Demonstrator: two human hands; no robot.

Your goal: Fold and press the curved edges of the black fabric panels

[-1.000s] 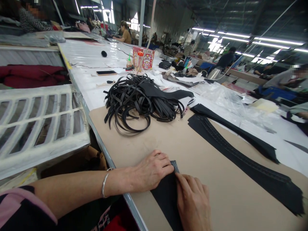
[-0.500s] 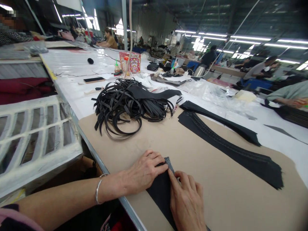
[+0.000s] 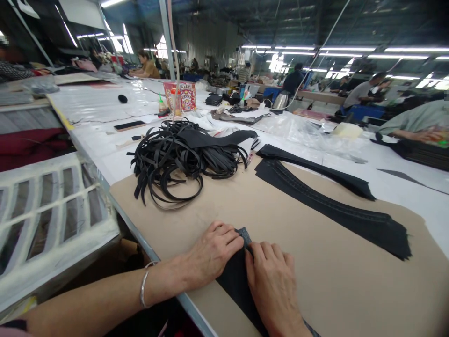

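A narrow black fabric piece (image 3: 234, 281) lies on the brown cardboard sheet (image 3: 280, 220) at the table's near edge, running toward me. My left hand (image 3: 210, 252) rests on its left side with fingers curled, pinching its far tip. My right hand (image 3: 273, 285) presses on its right side, fingertips meeting the left hand's at the tip. A silver bangle sits on my left wrist.
A tangled heap of black straps (image 3: 182, 157) lies beyond my hands. Long black cut pieces (image 3: 326, 206) stretch across the right of the cardboard. A phone (image 3: 129, 125), a red printed box (image 3: 184, 96) and clear plastic lie farther back. A white slatted frame (image 3: 45, 215) stands left. Other people work beyond.
Both hands stay on the black piece; my right hand's fingertips have crept a little up toward its tip. The camera has tilted up and turned slightly right.
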